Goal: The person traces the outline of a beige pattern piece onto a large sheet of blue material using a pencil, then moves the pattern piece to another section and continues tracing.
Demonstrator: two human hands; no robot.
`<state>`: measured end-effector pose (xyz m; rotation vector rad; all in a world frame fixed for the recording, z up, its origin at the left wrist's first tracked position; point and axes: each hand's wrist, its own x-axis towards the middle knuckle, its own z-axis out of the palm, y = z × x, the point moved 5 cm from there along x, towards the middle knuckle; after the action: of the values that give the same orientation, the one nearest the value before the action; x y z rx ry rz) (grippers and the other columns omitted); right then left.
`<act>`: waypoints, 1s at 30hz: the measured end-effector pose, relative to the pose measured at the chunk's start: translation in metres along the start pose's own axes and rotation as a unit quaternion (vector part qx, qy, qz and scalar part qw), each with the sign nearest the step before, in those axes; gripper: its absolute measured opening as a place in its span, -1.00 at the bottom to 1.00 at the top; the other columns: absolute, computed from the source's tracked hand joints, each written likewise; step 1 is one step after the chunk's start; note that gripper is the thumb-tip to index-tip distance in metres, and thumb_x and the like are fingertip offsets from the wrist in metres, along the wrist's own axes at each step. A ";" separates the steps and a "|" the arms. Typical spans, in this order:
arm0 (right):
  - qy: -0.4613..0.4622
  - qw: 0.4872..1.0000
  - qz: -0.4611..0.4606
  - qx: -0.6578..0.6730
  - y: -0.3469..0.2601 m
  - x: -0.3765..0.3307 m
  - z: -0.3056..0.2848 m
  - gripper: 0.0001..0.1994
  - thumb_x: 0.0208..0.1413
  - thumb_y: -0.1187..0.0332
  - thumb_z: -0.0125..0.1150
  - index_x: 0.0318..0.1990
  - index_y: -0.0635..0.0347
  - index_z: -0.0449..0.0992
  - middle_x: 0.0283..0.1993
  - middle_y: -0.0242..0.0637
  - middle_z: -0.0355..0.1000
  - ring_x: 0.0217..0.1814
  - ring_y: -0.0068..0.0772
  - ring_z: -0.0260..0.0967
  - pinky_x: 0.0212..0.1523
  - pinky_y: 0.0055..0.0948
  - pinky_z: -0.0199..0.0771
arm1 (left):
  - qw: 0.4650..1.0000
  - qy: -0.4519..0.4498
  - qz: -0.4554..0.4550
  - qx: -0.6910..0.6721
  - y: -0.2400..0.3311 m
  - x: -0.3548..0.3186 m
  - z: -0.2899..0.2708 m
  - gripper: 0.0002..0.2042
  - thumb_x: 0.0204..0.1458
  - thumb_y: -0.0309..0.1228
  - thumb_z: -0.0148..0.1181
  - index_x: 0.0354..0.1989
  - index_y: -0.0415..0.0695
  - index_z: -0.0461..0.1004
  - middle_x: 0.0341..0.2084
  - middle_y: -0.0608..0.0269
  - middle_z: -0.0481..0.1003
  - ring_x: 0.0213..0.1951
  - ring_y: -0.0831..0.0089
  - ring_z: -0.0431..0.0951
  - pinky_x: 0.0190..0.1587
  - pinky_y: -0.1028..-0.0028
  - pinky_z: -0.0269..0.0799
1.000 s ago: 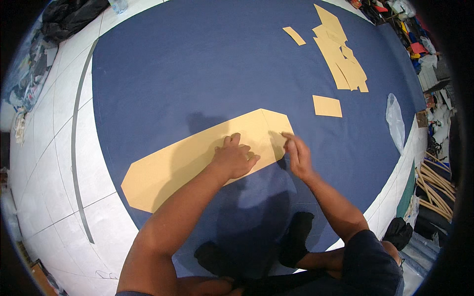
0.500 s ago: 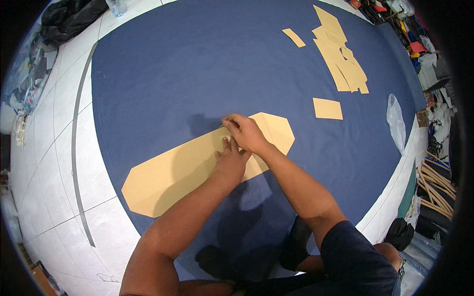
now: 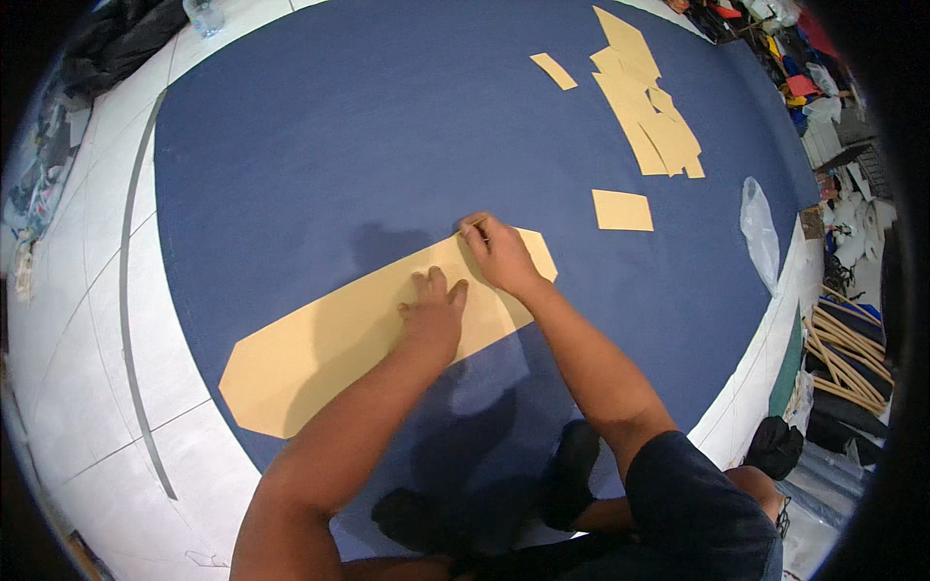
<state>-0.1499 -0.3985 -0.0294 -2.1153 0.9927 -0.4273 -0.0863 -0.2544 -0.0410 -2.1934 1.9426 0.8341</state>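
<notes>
- Cloth, broad, dark blue (image 3: 291, 174), underneath.
- Long yellow cut-cornered card (image 3: 358, 326), centre toward eight o'clock: I judge it light, bendable, best held by its edges.
- Left hand (image 3: 436, 315): spread on it.
- Right hand (image 3: 499, 254): fingertips together at its one-o'clock edge; what's pinched, I can't tell.

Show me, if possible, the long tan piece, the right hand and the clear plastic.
Long tan piece (image 3: 354, 320), head view: shadowed middle surface.
Right hand (image 3: 499, 255), head view: back of the hand.
Clear plastic (image 3: 759, 234), head view: its middle.

We could not tell whether the right hand (image 3: 497, 254), at the far edge of the yellow sheet (image 3: 325, 329), held anything.
</notes>
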 end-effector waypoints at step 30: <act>0.140 0.986 0.093 -0.001 0.076 -0.020 -0.052 -0.73 0.35 0.24 0.08 -0.04 0.28 0.53 -0.16 0.06 0.59 -0.11 0.16 0.57 -0.09 -0.06 0.54 | 0.997 -0.069 -0.004 0.036 0.006 0.007 -0.016 0.03 -0.16 -0.31 0.54 0.52 0.37 0.01 0.51 0.01 -0.08 0.41 -0.32 0.09 0.23 0.00 0.49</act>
<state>-0.2314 -0.4404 -0.0515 -1.9761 1.3374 -0.6422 -0.0866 -0.2691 -0.0287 -2.0440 1.8689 0.8744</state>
